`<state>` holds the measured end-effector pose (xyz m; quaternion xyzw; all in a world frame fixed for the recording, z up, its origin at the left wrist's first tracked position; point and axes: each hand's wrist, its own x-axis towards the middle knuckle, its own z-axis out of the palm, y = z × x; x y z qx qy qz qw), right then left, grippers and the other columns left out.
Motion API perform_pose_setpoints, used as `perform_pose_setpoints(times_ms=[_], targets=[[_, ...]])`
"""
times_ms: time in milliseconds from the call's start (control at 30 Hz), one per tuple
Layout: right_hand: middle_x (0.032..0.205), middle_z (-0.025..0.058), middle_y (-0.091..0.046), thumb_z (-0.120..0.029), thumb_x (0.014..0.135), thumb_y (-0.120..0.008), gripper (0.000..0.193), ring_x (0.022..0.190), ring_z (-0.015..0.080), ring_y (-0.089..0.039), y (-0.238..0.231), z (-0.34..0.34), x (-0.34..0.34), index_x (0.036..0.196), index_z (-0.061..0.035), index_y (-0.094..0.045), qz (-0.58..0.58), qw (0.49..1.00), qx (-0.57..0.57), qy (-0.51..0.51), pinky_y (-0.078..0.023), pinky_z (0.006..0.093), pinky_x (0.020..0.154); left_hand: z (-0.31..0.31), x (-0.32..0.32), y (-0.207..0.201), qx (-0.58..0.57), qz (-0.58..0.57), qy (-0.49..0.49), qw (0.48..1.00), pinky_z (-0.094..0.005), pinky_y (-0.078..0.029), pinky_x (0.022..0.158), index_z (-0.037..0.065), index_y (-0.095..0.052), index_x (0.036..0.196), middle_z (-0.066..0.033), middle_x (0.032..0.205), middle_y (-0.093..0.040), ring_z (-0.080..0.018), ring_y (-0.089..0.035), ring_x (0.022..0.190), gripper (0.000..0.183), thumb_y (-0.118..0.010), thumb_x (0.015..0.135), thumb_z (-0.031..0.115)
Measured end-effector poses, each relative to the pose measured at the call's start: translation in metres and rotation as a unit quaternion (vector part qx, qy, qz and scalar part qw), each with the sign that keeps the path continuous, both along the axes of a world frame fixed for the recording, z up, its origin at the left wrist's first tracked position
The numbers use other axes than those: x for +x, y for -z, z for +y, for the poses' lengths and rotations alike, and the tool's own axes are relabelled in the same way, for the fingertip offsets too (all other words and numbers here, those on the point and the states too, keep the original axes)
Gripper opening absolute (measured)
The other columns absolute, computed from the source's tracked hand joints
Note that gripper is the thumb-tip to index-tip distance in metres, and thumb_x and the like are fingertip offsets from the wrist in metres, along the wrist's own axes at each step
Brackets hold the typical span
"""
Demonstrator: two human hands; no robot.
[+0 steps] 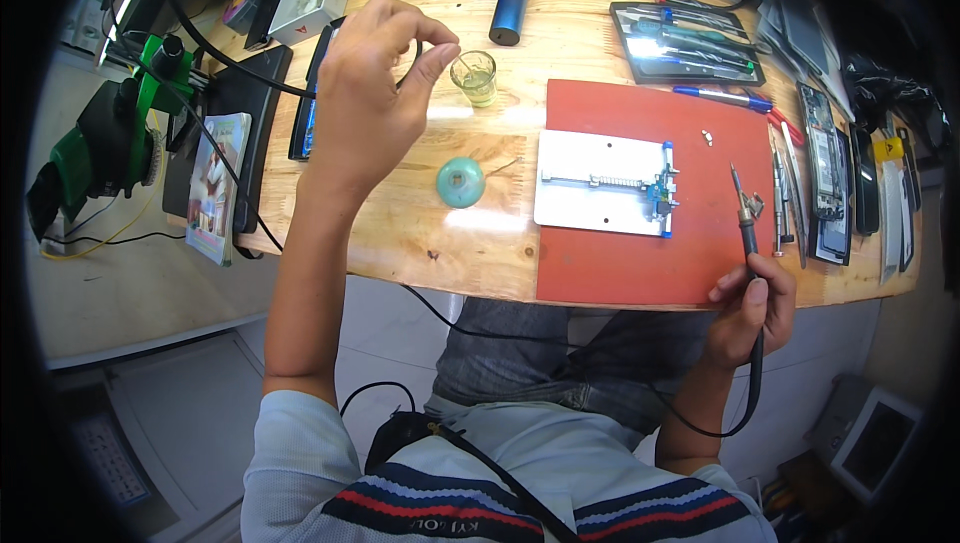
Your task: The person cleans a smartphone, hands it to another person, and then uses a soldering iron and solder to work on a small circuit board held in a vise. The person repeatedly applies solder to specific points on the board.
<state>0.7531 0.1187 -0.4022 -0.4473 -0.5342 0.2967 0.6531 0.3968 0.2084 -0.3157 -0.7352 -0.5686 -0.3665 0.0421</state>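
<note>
A soldering iron [746,228] is held in the right hand [750,318] while the left hand [375,93] is raised over a wooden table [400,233].

The right hand is closed around the black handle of the soldering iron at the near edge of the table, and the tip is pointed away from the person, above the red mat [640,263]. On this mat a white metal holder plate [590,183] is laid, with a small circuit board [660,193] clamped at its right side, just left of the iron tip. The left hand is lifted above the table, with thumb and forefinger pinched together; a thin wire seems to be held between them, but this cannot be told surely. Near these fingers a small glass cup [474,77] is standing, and a round teal spool [460,182] is lying below it. A tray of tools [685,43] is placed behind the mat.
</note>
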Motion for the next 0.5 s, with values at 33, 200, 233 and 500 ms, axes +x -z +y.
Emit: perform_pose_setpoints(times_ms=[33, 200, 233, 500], targets=[[0.075, 0.0148, -0.064, -0.014, 0.099, -0.055, 0.028, 0.06, 0.0144, -0.058, 0.0, 0.0, 0.0, 0.112, 0.0091, -0.062, 0.003, 1.0, 0.001, -0.002, -0.049, 0.0233, 0.055, -0.001, -0.002, -0.001, -0.006, -0.024, -0.001, 1.0, -0.0356, -0.048, 0.072, 0.002, -0.07, 0.091, -0.0087, 0.089, -0.064, -0.0242, -0.059, 0.079, 0.011, -0.075, 0.089, 0.012], [0.075, 0.015, -0.063, -0.016, 0.098, -0.055, 0.029, 0.06, 0.0153, -0.058, -0.001, -0.001, 0.001, 0.112, 0.009, -0.061, 0.001, 1.0, -0.004, 0.0, -0.049, 0.0236, 0.055, 0.001, -0.003, 0.0, -0.039, -0.064, -0.03, 0.997, -0.0293, -0.044, 0.076, 0.002, -0.07, 0.095, -0.003, 0.094, -0.067, -0.0139, -0.06, 0.083, 0.015, -0.076, 0.092, 0.016], [0.074, 0.0149, -0.063, -0.016, 0.099, -0.055, 0.029, 0.06, 0.0153, -0.058, -0.001, -0.001, 0.002, 0.112, 0.009, -0.061, 0.001, 1.0, -0.006, 0.0, -0.049, 0.0236, 0.055, 0.002, -0.003, 0.001, -0.042, -0.068, -0.031, 0.996, -0.0293, -0.044, 0.076, 0.002, -0.07, 0.094, -0.0029, 0.094, -0.067, -0.0138, -0.059, 0.083, 0.016, -0.076, 0.092, 0.016], [0.074, 0.0145, -0.063, -0.016, 0.099, -0.056, 0.028, 0.061, 0.0153, -0.059, -0.002, -0.001, 0.001, 0.112, 0.0086, -0.061, 0.0, 1.0, -0.003, -0.011, -0.049, 0.024, 0.055, 0.009, 0.001, 0.012, 0.023, 0.0, -0.013, 1.0, -0.0368, -0.045, 0.075, 0.004, -0.067, 0.089, -0.0066, 0.088, -0.061, -0.0246, -0.056, 0.081, 0.013, -0.076, 0.089, 0.013]])
